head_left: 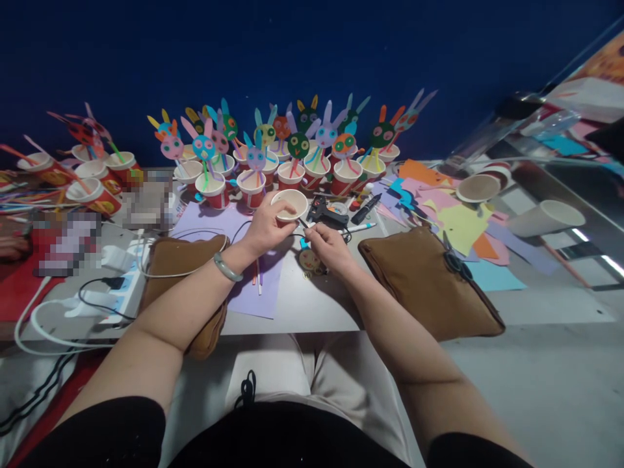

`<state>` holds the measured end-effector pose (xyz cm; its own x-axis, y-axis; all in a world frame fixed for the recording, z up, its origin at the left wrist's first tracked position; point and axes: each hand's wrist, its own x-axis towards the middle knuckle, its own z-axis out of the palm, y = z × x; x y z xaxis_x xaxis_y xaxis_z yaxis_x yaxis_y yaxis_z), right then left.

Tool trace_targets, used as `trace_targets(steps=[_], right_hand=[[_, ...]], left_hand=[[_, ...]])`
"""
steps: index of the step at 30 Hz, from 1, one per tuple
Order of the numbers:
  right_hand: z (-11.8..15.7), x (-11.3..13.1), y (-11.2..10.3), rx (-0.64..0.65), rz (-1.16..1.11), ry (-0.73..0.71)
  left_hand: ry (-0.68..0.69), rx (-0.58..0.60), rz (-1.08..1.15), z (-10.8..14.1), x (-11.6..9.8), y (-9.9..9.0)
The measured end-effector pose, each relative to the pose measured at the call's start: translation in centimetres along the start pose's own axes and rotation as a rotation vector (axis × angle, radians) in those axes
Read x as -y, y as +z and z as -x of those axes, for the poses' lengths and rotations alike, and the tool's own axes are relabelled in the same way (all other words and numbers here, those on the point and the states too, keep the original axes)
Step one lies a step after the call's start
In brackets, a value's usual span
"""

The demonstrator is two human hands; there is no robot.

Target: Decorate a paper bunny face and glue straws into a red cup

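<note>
My left hand [266, 229] is wrapped round a paper cup [292, 199], whose open mouth is tipped a little toward me. Close beside it, my right hand [329, 246] pinches a thin dark stick-like tool [303, 223] pointed at the cup's side; its exact kind is too small to make out. Whether its tip touches the cup I cannot tell. Below my hands a round paper face [309, 260] lies on the table by some small discs. A black glue gun [322, 212] rests just behind my right hand.
Several red cups with paper rabbits [253, 159] stand along the blue wall. Brown pads [424, 286] lie under both forearms, with scissors [457, 263] on the right one. Paper scraps [463, 227] spread at right. A power strip [127, 279] with cables sits left.
</note>
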<state>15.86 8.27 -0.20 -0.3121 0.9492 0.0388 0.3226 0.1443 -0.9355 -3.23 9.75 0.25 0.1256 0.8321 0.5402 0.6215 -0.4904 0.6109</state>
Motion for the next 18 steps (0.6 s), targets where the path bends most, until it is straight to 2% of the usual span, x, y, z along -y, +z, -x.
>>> trace_targets(steps=[6,9,15,18], right_hand=[[0.0,-0.1,-0.2,-0.033,0.002,-0.02],[0.0,-0.2,-0.2,-0.04,0.056,-0.061],[0.6,-0.5,0.0,-0.225,0.562,-0.123],[0.7,-0.6,0.0,-0.243,0.669,-0.156]], left_hand=[[0.0,-0.095,0.053,0.0,0.2,0.2],[0.024,-0.095,0.086,0.0,0.5,0.4],[0.022,-0.085,0.04,0.0,1.3,0.6],[0.019,-0.092,0.038,0.0,1.5,0.7]])
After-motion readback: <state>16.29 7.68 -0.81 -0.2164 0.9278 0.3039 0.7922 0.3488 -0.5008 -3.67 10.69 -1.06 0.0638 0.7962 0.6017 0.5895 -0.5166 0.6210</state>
